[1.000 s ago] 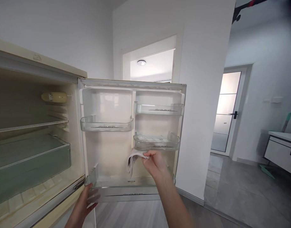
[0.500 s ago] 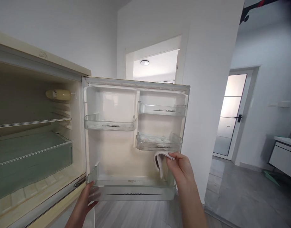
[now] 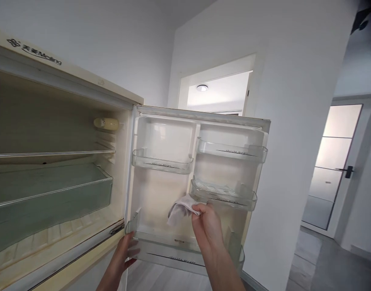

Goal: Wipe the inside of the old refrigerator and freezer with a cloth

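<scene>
Greyish-white cloth is bunched in the right hand, pinched between thumb and fingertips, and pressed against the pale inner lining of the open fridge door. It sits just under the left end of the middle door shelf, a clear plastic bin on the door's right half, and above the long bottom door shelf. The right forearm rises from the lower edge of the view across that bottom shelf.

The left hand is closed around the door's lower corner on the hinge side, thumb lying against the end of the bottom shelf.

Higher on the door hang two more clear bins: one on the left half and one near the top right.

To the left, the fridge cabinet stands open, with a glass shelf, a greenish drawer beneath it and a cream knob housing on the side wall. Dark lettering runs along the fridge's top edge.

Behind the door is a white wall with a doorway and a lit ceiling lamp. At far right stands a frosted glass door with a black handle.
</scene>
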{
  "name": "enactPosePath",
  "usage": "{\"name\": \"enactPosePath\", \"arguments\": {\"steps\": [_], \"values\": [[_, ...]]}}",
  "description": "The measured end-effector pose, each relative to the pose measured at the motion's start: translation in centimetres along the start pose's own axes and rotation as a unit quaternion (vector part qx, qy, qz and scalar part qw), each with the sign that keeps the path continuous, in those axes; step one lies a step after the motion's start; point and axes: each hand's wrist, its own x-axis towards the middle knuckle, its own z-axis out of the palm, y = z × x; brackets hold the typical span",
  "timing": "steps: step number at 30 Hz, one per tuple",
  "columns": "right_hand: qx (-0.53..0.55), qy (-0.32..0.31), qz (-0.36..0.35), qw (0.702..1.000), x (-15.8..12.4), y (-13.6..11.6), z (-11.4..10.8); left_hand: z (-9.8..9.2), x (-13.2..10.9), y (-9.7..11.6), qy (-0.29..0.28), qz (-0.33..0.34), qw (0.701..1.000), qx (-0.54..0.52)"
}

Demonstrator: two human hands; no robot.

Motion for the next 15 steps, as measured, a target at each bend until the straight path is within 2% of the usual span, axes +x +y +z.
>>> {"name": "enactPosePath", "arguments": {"steps": [5,9,12,14,15], "values": [[-0.095,-0.070,0.028,0.993,-2.5,1.2,-2.2,0.2,-0.5,-0.3,0.015,0.021,1.000,-0.005],[-0.136,-0.091,0.008,0.987,-4.6,3.9,-2.3,0.1,-0.7,-0.5,0.005,0.027,1.000,-0.007],[-0.200,-0.095,-0.062,0.973,-5.0,7.1,-1.5,-0.1,-0.8,-0.5,0.004,0.027,1.000,-0.013],[-0.274,-0.120,-0.151,0.942,-4.3,9.3,-0.7,-0.1,-0.9,-0.4,-0.003,0.028,1.000,-0.013],[-0.310,-0.149,-0.206,0.916,-3.5,10.2,-0.2,-0.1,-0.9,-0.4,-0.003,0.026,1.000,-0.011]]}}
